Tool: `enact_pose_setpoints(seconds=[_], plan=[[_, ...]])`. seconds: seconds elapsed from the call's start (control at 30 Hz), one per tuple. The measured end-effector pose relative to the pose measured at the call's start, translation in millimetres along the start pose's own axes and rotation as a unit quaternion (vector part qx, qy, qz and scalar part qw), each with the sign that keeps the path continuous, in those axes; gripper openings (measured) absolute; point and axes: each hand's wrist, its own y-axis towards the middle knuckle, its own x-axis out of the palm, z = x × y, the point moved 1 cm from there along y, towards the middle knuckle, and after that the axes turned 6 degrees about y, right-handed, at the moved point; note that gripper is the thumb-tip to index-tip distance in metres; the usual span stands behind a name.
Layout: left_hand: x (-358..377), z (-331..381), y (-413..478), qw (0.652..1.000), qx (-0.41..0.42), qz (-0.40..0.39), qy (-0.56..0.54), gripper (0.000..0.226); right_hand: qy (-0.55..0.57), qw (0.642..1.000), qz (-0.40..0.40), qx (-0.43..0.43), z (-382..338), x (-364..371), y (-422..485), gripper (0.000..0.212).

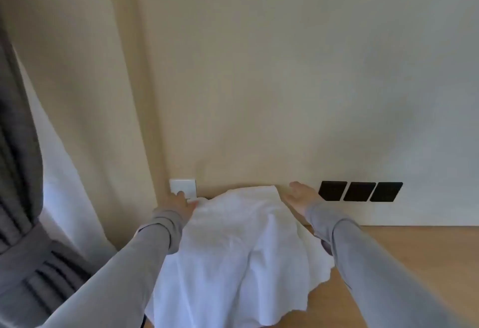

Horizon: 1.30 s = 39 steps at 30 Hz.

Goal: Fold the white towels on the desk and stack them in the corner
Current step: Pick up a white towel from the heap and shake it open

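A rumpled white towel [233,244] lies heaped on the wooden desk [414,250], its far edge against the wall and its near edge hanging over the desk's front. The left hand [178,204] meets the towel's far left corner; whether its fingers pinch the cloth or only touch it cannot be told. The right hand [302,197] is spread flat with straight fingers, just beside the towel's far right corner. Both arms wear grey sleeves [368,257]. On the wall, a white switch plate [182,187] sits behind the left hand, and three black socket plates [360,191] sit right of the right hand. A grey curtain [18,172] hangs at the left.
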Motion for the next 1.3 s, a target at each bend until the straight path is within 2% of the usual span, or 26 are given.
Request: enact_pose_setpoints(seconds=[0.2, 0.3, 0.4, 0.47, 0.53, 0.6, 0.63, 0.7, 0.83, 1.03, 1.2, 1.3], plan=[[61.5, -35.4, -20.8, 0.993, -0.097, -0.058, -0.031, 0.062, 0.126, 0.982, -0.053, 0.131, 38.3, 49.3, -18.0, 0.053], [72.4, -35.1, -14.2, 0.981, -0.144, -0.067, -0.114, 0.068, 0.144, 0.977, -0.041, 0.152, 42.3, 59.4, -19.6, 0.053], [76.9, -32.6, -4.8, 0.941, -0.234, -0.088, -0.228, 0.074, 0.151, 0.975, -0.027, 0.158, 41.6, 64.6, -14.7, 0.052], [77.4, -30.2, 3.2, 0.905, -0.281, -0.065, -0.314, 0.077, 0.163, 0.973, -0.022, 0.160, 41.1, 67.1, -10.1, 0.052], [76.3, -28.6, 13.0, 0.839, -0.303, -0.059, -0.448, 0.078, 0.190, 0.967, -0.012, 0.172, 41.0, 69.1, -4.9, 0.051], [77.1, -26.5, 23.7, 0.783, -0.299, -0.093, -0.537, 0.081, 0.225, 0.955, 0.005, 0.193, 41.3, 71.2, 1.2, 0.051], [78.1, -24.7, 25.6, 0.777, -0.304, -0.094, -0.544, 0.083, 0.241, 0.948, 0.012, 0.207, 41.2, 71.4, 2.9, 0.051], [81.4, -20.5, 26.6, 0.784, -0.321, -0.038, -0.530, 0.078, 0.268, 0.934, 0.010, 0.237, 40.0, 70.8, 6.1, 0.055], [64.8, -3.4, 21.1, 0.773, -0.220, 0.041, -0.593, 0.048, 0.309, 0.901, -0.007, 0.306, 37.7, 65.6, 18.5, 0.070], [21.5, 13.0, 5.0, 0.755, -0.074, 0.047, -0.649, 0.005, 0.345, 0.876, -0.025, 0.337, 32.6, 56.6, 19.1, 0.071], [-5.8, 34.5, -14.7, 0.736, 0.061, 0.019, -0.674, 0.009, 0.388, 0.862, 0.019, 0.325, 32.0, 39.6, 11.3, 0.044], [-27.1, 42.7, -19.7, 0.707, 0.125, -0.001, -0.696, 0.017, 0.447, 0.843, 0.004, 0.300, 37.5, 21.5, 2.2, 0.055]])
